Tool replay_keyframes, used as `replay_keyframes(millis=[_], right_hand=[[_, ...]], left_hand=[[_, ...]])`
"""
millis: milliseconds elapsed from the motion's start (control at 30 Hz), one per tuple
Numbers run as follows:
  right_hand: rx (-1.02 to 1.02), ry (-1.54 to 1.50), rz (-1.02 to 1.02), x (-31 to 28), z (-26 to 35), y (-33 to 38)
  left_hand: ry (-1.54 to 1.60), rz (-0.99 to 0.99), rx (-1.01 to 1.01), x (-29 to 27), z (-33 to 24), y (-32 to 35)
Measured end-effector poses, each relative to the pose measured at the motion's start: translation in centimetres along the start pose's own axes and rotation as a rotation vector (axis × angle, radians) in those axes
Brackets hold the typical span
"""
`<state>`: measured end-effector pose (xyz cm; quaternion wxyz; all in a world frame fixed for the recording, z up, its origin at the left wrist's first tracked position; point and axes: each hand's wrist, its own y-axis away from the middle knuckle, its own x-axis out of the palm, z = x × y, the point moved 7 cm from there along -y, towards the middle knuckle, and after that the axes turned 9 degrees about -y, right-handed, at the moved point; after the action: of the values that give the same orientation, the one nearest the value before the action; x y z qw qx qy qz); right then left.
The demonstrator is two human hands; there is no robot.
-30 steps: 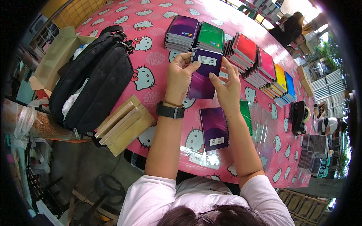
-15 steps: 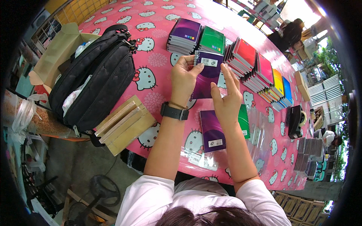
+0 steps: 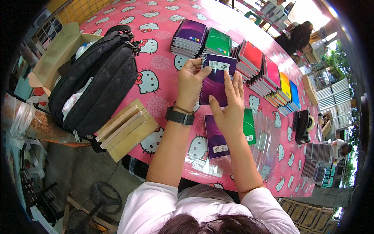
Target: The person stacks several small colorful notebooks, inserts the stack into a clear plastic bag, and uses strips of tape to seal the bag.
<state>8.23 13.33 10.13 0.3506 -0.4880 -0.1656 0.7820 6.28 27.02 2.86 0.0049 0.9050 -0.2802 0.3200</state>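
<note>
A purple spiral notebook (image 3: 213,86) with a white barcode label is held up over the table. My left hand (image 3: 190,80) pinches its spiral-bound left edge, thumb on the cover. My right hand (image 3: 230,107) is open, its outstretched fingers lying against the notebook's right side and its thumb apart. Below, partly covered by my right hand and forearm, lie another purple notebook (image 3: 215,134) and a green notebook (image 3: 249,126). Clear plastic wrapping (image 3: 267,142) lies beside them. Past my hands stand stacks of purple notebooks (image 3: 191,31) and green notebooks (image 3: 218,41).
Stacks of red (image 3: 250,54), pink (image 3: 272,72), yellow (image 3: 285,86) and blue notebooks (image 3: 294,95) run along the right. A tape dispenser (image 3: 303,126) sits beyond them. At left are a black bag (image 3: 103,82), an open carton (image 3: 50,58) and wooden boards (image 3: 130,134).
My right hand has moved left, and its fingers now rest on the notebook's cover instead of beside its edge. My left hand keeps its grip on the spiral edge.
</note>
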Motion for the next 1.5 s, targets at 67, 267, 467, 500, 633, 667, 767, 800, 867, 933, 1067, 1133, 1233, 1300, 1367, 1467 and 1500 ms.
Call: replay_keyframes(millis=[67,267,467,500,633,667,767,800,867,933,1067,1133,1233,1300,1367,1467,1500], right_hand=[[-0.048,0.031,-0.031,-0.2,0.4,0.3],[0.2,-0.394,-0.269,-2.0,-2.3,-0.5],[0.465,-0.898,-0.245,-2.6,-6.1,-1.1],[0.457,-1.012,-0.204,-2.6,-6.4,-1.3],[0.506,-1.13,-0.148,-3.0,-6.9,-0.6],[0.491,-1.09,-0.16,-3.3,-7.0,-0.4],[0.391,-0.863,-0.201,-4.1,-6.5,-0.3],[0.322,-0.717,-0.22,-4.3,-6.1,-0.3],[0.18,-0.405,-0.227,-4.8,-4.8,-0.3],[0.042,-0.067,-0.205,-5.2,-3.4,-0.2],[-0.15,0.284,-0.238,-5.6,-0.4,-0.3],[0.266,-0.231,-0.148,-5.8,-4.3,0.1],[0.541,-0.887,0.028,-4.9,-6.1,0.1],[0.598,-1.189,0.095,-4.4,-5.2,-0.3],[0.636,-1.264,0.093,-4.1,-5.8,0.4],[0.683,-1.378,0.107,-3.4,-5.4,0.9],[0.697,-1.398,0.086,-3.3,-5.5,1.0]], left_hand=[[-0.023,-0.007,0.004,0.1,0.0,0.0],[0.058,0.054,-0.04,0.4,0.1,0.2],[0.557,0.365,-0.325,2.9,1.0,1.7],[0.505,0.366,-0.338,2.9,1.2,2.0],[0.404,0.408,-0.592,3.7,2.9,3.5],[0.406,0.412,-0.564,3.9,2.9,3.4],[0.41,0.457,-0.399,4.4,1.8,2.9],[0.386,0.447,-0.377,4.0,2.2,2.6],[0.336,0.425,-0.333,3.1,3.2,1.8],[0.431,0.363,-0.335,3.5,3.1,1.8],[0.357,0.274,-0.291,2.6,3.3,1.2],[0.268,0.271,-0.259,2.6,3.0,1.1],[0.126,0.287,-0.242,3.1,1.9,1.7],[0.131,0.36,-0.269,3.6,1.9,2.0],[0.073,0.416,-0.26,4.2,2.0,2.2],[0.136,0.411,-0.301,4.4,2.2,2.4],[0.125,0.409,-0.293,4.4,2.3,2.4]])
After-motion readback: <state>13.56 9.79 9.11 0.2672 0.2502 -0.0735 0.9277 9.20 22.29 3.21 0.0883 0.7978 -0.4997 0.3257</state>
